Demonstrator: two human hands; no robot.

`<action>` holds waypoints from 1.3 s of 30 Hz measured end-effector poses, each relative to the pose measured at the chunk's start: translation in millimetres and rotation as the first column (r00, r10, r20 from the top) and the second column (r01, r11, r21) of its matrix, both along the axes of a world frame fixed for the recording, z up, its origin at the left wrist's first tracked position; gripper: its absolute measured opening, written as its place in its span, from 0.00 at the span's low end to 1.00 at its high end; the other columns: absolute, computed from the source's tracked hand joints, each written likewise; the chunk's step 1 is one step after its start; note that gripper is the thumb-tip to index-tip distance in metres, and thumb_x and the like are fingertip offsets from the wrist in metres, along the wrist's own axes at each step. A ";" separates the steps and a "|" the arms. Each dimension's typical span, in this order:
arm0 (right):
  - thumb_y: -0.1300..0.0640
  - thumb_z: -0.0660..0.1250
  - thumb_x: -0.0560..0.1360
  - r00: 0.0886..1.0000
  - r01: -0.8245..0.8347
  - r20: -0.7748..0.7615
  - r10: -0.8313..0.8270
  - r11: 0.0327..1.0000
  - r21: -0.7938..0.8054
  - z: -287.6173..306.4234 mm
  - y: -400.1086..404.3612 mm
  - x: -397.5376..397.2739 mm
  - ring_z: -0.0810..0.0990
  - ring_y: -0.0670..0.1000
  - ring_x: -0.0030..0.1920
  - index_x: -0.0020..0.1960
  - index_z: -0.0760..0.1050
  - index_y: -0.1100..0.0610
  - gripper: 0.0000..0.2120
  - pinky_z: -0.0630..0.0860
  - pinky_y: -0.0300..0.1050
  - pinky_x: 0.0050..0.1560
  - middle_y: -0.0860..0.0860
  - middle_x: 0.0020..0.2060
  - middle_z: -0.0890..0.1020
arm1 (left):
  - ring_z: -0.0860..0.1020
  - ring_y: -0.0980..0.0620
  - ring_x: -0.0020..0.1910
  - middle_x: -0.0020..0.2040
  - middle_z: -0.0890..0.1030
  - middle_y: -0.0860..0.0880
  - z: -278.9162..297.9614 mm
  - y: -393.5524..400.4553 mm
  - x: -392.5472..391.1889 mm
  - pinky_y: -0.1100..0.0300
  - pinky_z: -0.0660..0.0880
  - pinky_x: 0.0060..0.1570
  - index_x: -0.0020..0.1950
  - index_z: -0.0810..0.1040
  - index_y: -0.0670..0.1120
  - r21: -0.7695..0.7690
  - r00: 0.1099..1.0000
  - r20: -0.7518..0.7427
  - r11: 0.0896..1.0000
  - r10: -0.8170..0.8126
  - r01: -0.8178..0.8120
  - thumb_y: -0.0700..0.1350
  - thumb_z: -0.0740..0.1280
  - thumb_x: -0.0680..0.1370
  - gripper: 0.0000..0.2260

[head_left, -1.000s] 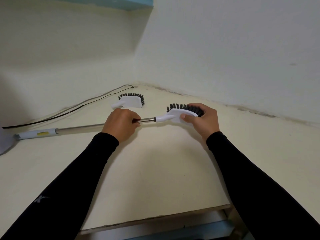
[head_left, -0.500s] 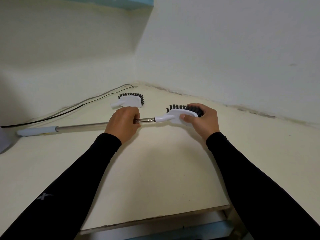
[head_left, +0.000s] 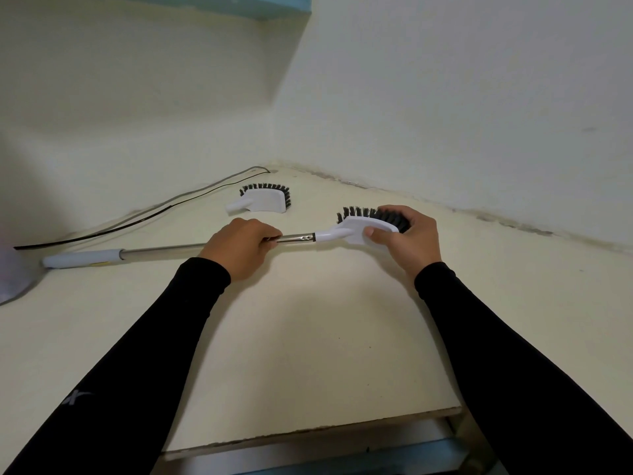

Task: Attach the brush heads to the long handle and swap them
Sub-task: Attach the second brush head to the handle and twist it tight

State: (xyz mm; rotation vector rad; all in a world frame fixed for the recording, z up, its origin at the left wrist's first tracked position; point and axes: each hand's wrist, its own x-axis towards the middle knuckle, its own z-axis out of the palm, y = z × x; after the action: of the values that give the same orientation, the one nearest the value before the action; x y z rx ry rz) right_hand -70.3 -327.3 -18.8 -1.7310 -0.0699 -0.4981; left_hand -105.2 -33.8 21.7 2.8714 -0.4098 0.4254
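A long metal handle [head_left: 164, 250] with a pale grey grip at its left end lies across the cream table [head_left: 308, 337]. My left hand [head_left: 239, 246] grips the metal tube near its right end. A white brush head with black bristles [head_left: 359, 228] sits at the tip of the tube, and my right hand [head_left: 406, 240] holds it with the thumb on its white back and fingers over the bristles. A short bare stretch of tube with a small button shows between my hands. A second, similar brush head [head_left: 263, 200] lies loose on the table behind my left hand.
A thin black cable [head_left: 137, 216] runs along the left wall into the corner. Walls close in behind and to the right. The table's front edge [head_left: 308, 433] is close to me, with a blue-grey frame below it. A pale object [head_left: 10, 279] sits at the far left.
The handle has turned, so the yellow mark on its grip has rolled mostly out of sight. A longer bare stretch of tube shows between my hands. The head stays at the tip.
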 end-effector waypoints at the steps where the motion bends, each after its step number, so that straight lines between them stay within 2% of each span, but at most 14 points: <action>1: 0.60 0.82 0.64 1.000 0.002 0.003 -0.002 1.000 0.002 0.0 -0.2 0.1 0.80 0.41 0.38 0.46 0.85 0.45 0.16 0.77 0.40 0.46 0.35 0.35 0.84 | 0.72 0.43 0.34 0.29 0.74 0.48 -0.1 0.1 0.3 0.54 0.71 0.34 0.39 0.74 0.45 -0.012 1.000 0.016 1.000 -0.003 0.003 0.45 0.62 0.79 0.10; 4: 0.61 0.82 0.65 1.000 0.005 0.006 -0.005 1.000 0.006 -0.1 0.1 0.6 0.80 0.43 0.38 0.49 0.86 0.47 0.16 0.77 0.41 0.47 0.38 0.37 0.84 | 0.71 0.44 0.33 0.28 0.73 0.48 -1.6 0.3 2.0 0.54 0.70 0.32 0.38 0.75 0.45 -0.026 0.998 0.064 1.000 -0.004 0.006 0.45 0.65 0.77 0.08; 9: 0.60 0.82 0.64 1.000 0.002 -0.002 -0.002 1.000 0.012 0.5 0.0 0.7 0.80 0.42 0.37 0.47 0.85 0.46 0.15 0.77 0.41 0.46 0.36 0.34 0.83 | 0.75 0.43 0.35 0.29 0.78 0.47 -4.0 -1.8 2.4 0.51 0.77 0.38 0.41 0.82 0.47 -0.075 0.992 0.125 0.997 0.016 -0.007 0.45 0.69 0.75 0.04; 12: 0.60 0.82 0.64 1.000 0.000 0.002 0.000 1.000 0.004 0.0 0.0 0.7 0.79 0.42 0.37 0.47 0.86 0.47 0.15 0.77 0.41 0.45 0.37 0.34 0.83 | 0.79 0.42 0.40 0.34 0.83 0.47 -5.0 -5.1 2.7 0.50 0.78 0.43 0.42 0.84 0.48 -0.125 0.988 0.146 0.992 0.043 -0.025 0.43 0.72 0.73 0.02; 16: 0.59 0.82 0.64 1.000 0.003 -0.003 -0.003 1.000 0.007 0.0 0.4 0.4 0.80 0.42 0.38 0.49 0.87 0.49 0.15 0.77 0.40 0.45 0.38 0.36 0.83 | 0.81 0.45 0.42 0.38 0.85 0.50 -7.2 -9.1 4.5 0.53 0.78 0.46 0.45 0.86 0.49 -0.203 0.981 0.175 0.978 0.084 -0.048 0.41 0.75 0.70 0.05; 20: 0.59 0.82 0.64 1.000 0.009 -0.012 -0.009 1.000 -0.010 -0.1 0.2 1.3 0.79 0.40 0.36 0.50 0.87 0.48 0.16 0.76 0.39 0.45 0.35 0.34 0.83 | 0.81 0.45 0.44 0.38 0.86 0.49 -10.9 -11.7 8.5 0.55 0.76 0.45 0.44 0.86 0.48 -0.220 0.973 0.199 0.973 0.114 -0.069 0.39 0.75 0.69 0.06; 24: 0.60 0.82 0.64 1.000 0.019 -0.013 -0.019 1.000 -0.015 0.3 0.6 1.9 0.79 0.40 0.36 0.50 0.86 0.48 0.16 0.75 0.39 0.45 0.36 0.35 0.83 | 0.81 0.45 0.50 0.37 0.85 0.49 -12.8 -12.6 10.1 0.55 0.77 0.46 0.42 0.85 0.47 -0.228 0.972 0.207 0.972 0.113 -0.065 0.39 0.75 0.68 0.05; 27: 0.60 0.82 0.64 1.000 0.022 -0.018 -0.022 1.000 -0.012 0.0 0.9 1.5 0.80 0.39 0.37 0.52 0.87 0.50 0.17 0.76 0.39 0.45 0.37 0.37 0.84 | 0.81 0.46 0.46 0.36 0.85 0.50 -14.5 -13.0 10.5 0.59 0.71 0.41 0.41 0.85 0.47 -0.227 0.968 0.218 0.971 0.127 -0.077 0.39 0.75 0.69 0.04; 30: 0.61 0.82 0.65 1.000 0.021 -0.010 -0.021 1.000 -0.021 -0.1 1.0 1.2 0.79 0.39 0.37 0.53 0.87 0.51 0.18 0.75 0.39 0.46 0.38 0.38 0.83 | 0.80 0.46 0.42 0.37 0.83 0.50 -14.3 -12.1 11.9 0.58 0.71 0.40 0.42 0.83 0.48 -0.209 0.976 0.195 0.976 0.101 -0.060 0.40 0.74 0.70 0.04; 32: 0.62 0.82 0.65 1.000 0.022 -0.005 -0.022 0.999 -0.027 -0.7 0.9 0.9 0.79 0.40 0.38 0.55 0.86 0.53 0.19 0.75 0.39 0.47 0.39 0.39 0.83 | 0.79 0.44 0.44 0.40 0.83 0.50 -13.8 -10.7 11.9 0.53 0.74 0.43 0.46 0.82 0.48 -0.157 0.987 0.155 0.987 0.032 -0.007 0.41 0.71 0.72 0.04; 35: 0.62 0.82 0.65 1.000 0.022 -0.006 -0.022 0.999 -0.024 -0.4 0.8 0.9 0.80 0.41 0.39 0.56 0.86 0.53 0.20 0.76 0.39 0.47 0.40 0.41 0.84 | 0.79 0.43 0.52 0.51 0.83 0.48 -12.8 -7.8 7.1 0.47 0.76 0.52 0.59 0.80 0.49 -0.078 0.996 0.084 0.996 -0.041 0.048 0.43 0.65 0.78 0.11; 36: 0.62 0.82 0.65 1.000 0.022 -0.006 -0.022 0.999 -0.026 -0.1 0.8 1.2 0.80 0.40 0.39 0.56 0.86 0.52 0.20 0.76 0.39 0.47 0.40 0.41 0.84 | 0.79 0.42 0.51 0.50 0.83 0.48 -12.6 -7.6 5.9 0.47 0.76 0.50 0.58 0.79 0.49 -0.046 0.997 0.064 0.997 -0.053 0.056 0.43 0.63 0.79 0.10; 39: 0.61 0.82 0.63 1.000 0.012 -0.009 -0.012 1.000 -0.019 -0.3 1.7 0.0 0.81 0.41 0.39 0.55 0.86 0.53 0.21 0.77 0.41 0.48 0.40 0.40 0.84 | 0.76 0.41 0.40 0.36 0.79 0.48 -11.8 -9.3 5.0 0.48 0.75 0.39 0.42 0.75 0.47 0.013 0.997 0.038 0.998 -0.060 0.059 0.41 0.60 0.78 0.07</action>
State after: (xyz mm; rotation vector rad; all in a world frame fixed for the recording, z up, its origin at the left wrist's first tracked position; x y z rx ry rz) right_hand -70.3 -325.6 -19.1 -1.7527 -0.0579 -0.4993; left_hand -100.2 -43.1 9.9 2.8578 -0.5048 0.4704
